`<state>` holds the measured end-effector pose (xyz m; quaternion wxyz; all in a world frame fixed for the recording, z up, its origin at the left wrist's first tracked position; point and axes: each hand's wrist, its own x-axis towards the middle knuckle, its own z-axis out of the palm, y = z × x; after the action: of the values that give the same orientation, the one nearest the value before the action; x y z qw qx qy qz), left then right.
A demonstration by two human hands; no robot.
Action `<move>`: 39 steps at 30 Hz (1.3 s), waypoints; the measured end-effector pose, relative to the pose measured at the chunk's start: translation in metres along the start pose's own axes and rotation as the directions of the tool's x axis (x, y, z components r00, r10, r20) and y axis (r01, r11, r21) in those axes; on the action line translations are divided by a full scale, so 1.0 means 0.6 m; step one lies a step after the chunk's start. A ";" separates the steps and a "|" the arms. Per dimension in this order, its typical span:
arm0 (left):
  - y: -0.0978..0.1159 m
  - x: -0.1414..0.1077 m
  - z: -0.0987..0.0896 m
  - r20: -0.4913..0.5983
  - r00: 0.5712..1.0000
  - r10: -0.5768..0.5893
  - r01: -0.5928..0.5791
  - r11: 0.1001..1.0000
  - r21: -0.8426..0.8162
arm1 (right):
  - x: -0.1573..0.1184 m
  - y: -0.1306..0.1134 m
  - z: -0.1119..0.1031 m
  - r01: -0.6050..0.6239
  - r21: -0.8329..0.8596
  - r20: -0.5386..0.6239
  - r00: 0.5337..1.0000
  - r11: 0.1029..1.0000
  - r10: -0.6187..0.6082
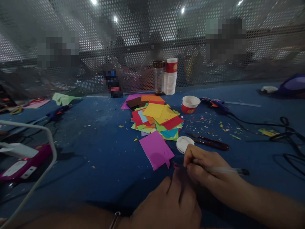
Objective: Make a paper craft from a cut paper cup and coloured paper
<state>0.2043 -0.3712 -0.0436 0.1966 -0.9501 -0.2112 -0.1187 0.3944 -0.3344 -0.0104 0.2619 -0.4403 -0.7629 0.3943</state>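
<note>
My right hand [212, 168] is closed round a pen [230, 171] with a clear barrel and a dark end cap. The pen's tip end is hidden behind the fingers and lies close to my left fingertips. Low in the middle, my left hand [169, 202] is bent, its fingertips pinched at a small purple paper curl [175, 165]. Just beyond them lies a purple paper sheet [156, 150] with a cut corner. A round white lid [184, 144] sits right behind my right fingers. Behind that lie dark-red-handled scissors [212, 143].
A pile of coloured paper [158, 116] spreads mid-table. Behind it stand a glass bottle [159, 78], stacked paper cups [170, 78] and a single cup [190, 105]. Glue guns [218, 106] with cables lie right and left. A magenta power strip [26, 165] and white tube [51, 143] are at left.
</note>
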 end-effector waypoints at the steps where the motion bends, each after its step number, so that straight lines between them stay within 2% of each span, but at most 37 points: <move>1: -0.001 0.002 -0.001 -0.010 1.000 -0.001 0.001 1.000 0.010 | 0.000 0.000 0.000 0.000 -0.002 -0.003 1.000 1.000 0.000; 7: -0.003 0.014 -0.014 -0.045 0.999 -0.003 0.006 0.998 0.063 | 0.001 -0.002 -0.001 0.000 -0.007 -0.006 1.000 1.000 0.000; 11: -0.003 0.010 -0.010 -0.054 0.998 -0.013 0.017 0.998 0.062 | 0.002 -0.002 0.000 0.009 -0.019 -0.013 1.000 1.000 -0.009; 22: -0.002 0.006 -0.004 0.006 1.000 0.011 -0.011 0.999 0.047 | 0.005 -0.001 0.000 0.010 -0.056 -0.027 1.000 0.998 -0.012; 27: 0.002 -0.003 0.005 0.029 1.000 0.002 -0.001 1.000 -0.022 | 0.005 -0.002 0.001 0.011 -0.053 -0.029 0.999 0.999 -0.013; 33: -0.001 0.007 -0.005 -0.043 0.999 -0.015 0.017 0.998 0.052 | 0.004 -0.003 -0.001 0.020 -0.054 -0.016 1.000 0.998 -0.021; 39: -0.009 0.017 -0.015 -0.049 0.999 -0.001 0.003 0.999 0.048 | 0.003 -0.005 0.000 -0.014 -0.030 0.001 1.000 0.999 0.014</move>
<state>0.2099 -0.3670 -0.0304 0.2245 -0.9417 -0.2102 -0.1368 0.3922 -0.3336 -0.0074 0.2521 -0.4492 -0.7660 0.3847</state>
